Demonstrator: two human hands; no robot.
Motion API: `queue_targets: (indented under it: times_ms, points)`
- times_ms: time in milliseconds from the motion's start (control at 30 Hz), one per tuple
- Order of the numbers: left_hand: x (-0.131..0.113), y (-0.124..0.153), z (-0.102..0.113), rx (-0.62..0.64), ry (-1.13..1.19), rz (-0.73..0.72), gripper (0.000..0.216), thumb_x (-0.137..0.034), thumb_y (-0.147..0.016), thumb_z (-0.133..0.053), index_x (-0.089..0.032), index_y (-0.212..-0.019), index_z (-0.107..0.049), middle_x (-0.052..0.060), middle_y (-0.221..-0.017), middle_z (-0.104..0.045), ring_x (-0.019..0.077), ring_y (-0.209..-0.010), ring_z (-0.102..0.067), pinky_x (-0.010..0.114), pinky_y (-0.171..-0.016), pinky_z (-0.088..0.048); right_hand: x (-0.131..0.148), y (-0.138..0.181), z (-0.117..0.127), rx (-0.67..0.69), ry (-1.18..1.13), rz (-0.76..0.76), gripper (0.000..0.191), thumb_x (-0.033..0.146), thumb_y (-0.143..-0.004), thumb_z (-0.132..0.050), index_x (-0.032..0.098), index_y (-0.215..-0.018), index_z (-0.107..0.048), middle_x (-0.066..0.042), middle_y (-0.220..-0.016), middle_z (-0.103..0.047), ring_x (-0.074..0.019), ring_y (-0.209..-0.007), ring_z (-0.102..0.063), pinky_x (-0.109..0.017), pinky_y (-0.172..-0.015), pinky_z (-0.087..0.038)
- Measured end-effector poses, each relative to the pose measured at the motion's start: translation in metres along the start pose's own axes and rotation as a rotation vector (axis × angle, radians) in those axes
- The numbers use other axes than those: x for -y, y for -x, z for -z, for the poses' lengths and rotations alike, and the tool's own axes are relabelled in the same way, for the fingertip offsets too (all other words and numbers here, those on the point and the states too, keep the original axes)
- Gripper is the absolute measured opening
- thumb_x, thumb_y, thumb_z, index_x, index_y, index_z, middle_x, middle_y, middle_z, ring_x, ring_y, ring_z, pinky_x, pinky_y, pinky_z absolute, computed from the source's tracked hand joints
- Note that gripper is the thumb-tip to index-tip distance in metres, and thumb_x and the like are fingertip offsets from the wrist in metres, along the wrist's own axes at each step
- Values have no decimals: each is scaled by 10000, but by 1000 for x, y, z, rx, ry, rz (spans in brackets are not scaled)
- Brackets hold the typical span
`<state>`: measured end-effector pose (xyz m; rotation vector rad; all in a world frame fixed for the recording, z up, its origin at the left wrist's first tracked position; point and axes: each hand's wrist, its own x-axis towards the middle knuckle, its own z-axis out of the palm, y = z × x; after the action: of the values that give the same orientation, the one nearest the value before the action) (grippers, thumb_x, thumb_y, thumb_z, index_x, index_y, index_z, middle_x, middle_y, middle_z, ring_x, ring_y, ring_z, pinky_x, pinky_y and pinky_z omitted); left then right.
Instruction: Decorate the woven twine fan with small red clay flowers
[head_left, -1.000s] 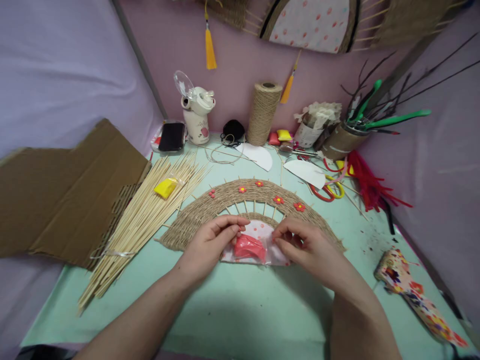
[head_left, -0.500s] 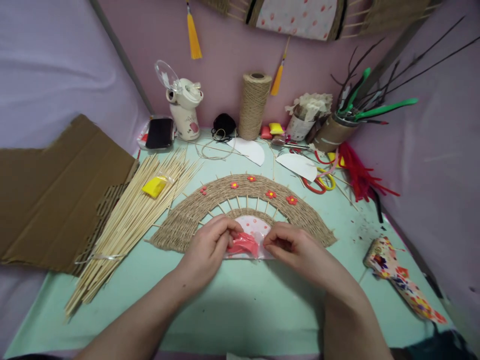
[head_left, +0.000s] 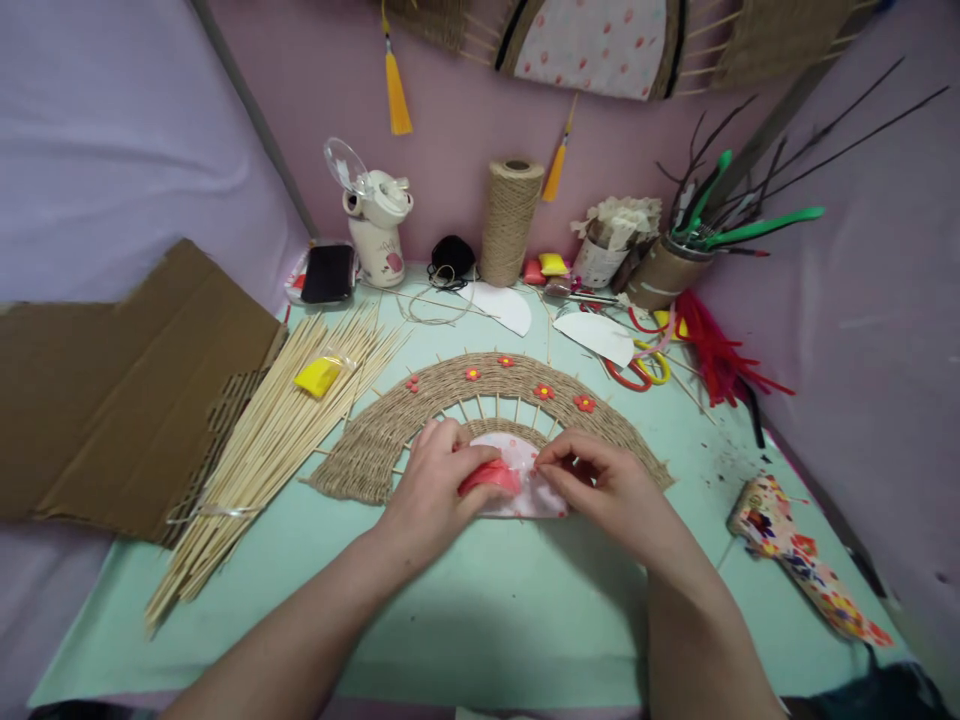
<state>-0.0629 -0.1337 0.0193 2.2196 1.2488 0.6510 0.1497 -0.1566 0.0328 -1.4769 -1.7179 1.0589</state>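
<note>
My left hand is closed on a clear plastic packet of coral-red clay, its thumb and fingers on either side. At the packet's clear end, my right hand pinches the plastic with thumb and forefinger. Both hands rest over a woven twine fan lying flat on the table. The fan has thin stick ribs and a half-round centre of white cloth with pink spots, partly hidden by my hands. Small red flowers with yellow middles sit along its woven band, and a cluster of red dots lies left of them.
Left are bundled bamboo sticks, a yellow clay packet and cardboard. Behind stand a twine spool, a white jar and a tool holder. Scissors and a flowered glue gun lie right.
My left hand has turned, its thumb and fingers now spread around the red clay packet. The right hand keeps its pinch beside the packet. The view has shifted slightly.
</note>
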Motion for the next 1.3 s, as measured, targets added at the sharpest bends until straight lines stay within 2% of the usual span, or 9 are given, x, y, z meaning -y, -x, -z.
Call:
queue_targets:
  times_ms: [133,367,567,800,867,1000,1167,1233,1300]
  points:
    - [6,2,3,-151,47,-23,188,-345,-847,-680,-249,-998,-736,21,-818,-468,193,-834,-452,325,-745,-412,2,1,-2,-71,-82,25,129,289,-881,-590,211,-807,-661,5,-778,-611,-109,-640,-538,-242,-587,-401]
    - [6,2,-3,-254,-66,-177,150,-265,-891,-622,-208,-982,-726,21,-783,-459,180,-791,-428,311,-706,-392,5,-1,-12,-102,-34,138,107,204,-875,-591,209,-820,-683,-5,-789,-613,-117,-694,-551,-238,-608,-393]
    - [5,4,-7,-275,-128,-298,148,-250,-908,-598,-204,-982,-717,24,-785,-491,169,-782,-435,309,-703,-369,5,0,-15,-86,60,157,123,145,-847,-594,209,-757,-648,4,-793,-580,-119,-723,-544,-235,-638,-388]
    - [6,7,-11,-261,-227,-369,243,-356,-945,-529,-219,-959,-729,17,-735,-485,160,-740,-406,300,-676,-349,5,-4,-24,-128,91,19,125,93,-725,-571,208,-716,-523,33,-699,-534,-116,-645,-486,-231,-591,-355]
    - [5,7,-11,-235,-225,-352,258,-359,-950,-517,-212,-955,-729,20,-737,-484,166,-748,-411,303,-678,-360,2,-6,-25,-92,9,-55,114,105,-710,-557,210,-720,-512,46,-662,-523,-108,-607,-468,-228,-564,-349]
    - [4,6,-9,-154,-114,-216,204,-339,-902,-604,-188,-963,-725,39,-791,-510,184,-793,-442,314,-705,-396,-1,-6,-18,7,-229,-156,70,231,-748,-611,207,-785,-556,44,-685,-542,-106,-611,-492,-229,-562,-390]
    - [3,5,-5,-44,-110,-96,205,-339,-876,-638,-193,-995,-719,56,-839,-539,216,-854,-467,358,-763,-415,-2,-5,-11,-22,-303,-186,144,331,-763,-662,205,-787,-596,31,-711,-579,-96,-574,-496,-231,-533,-411]
    - [0,5,-3,40,-88,-57,367,-422,-789,-729,-210,-1087,-697,65,-905,-566,243,-904,-478,397,-803,-416,-4,-6,-11,-42,-310,-191,161,350,-772,-663,203,-803,-604,26,-716,-589,-92,-557,-488,-225,-512,-404]
    - [-2,5,0,72,50,-5,580,-484,-714,-780,-232,-1217,-637,63,-965,-582,250,-932,-488,417,-833,-417,-5,-6,-13,-62,-312,-176,188,377,-789,-661,199,-827,-613,18,-717,-593,-94,-556,-494,-220,-494,-398]
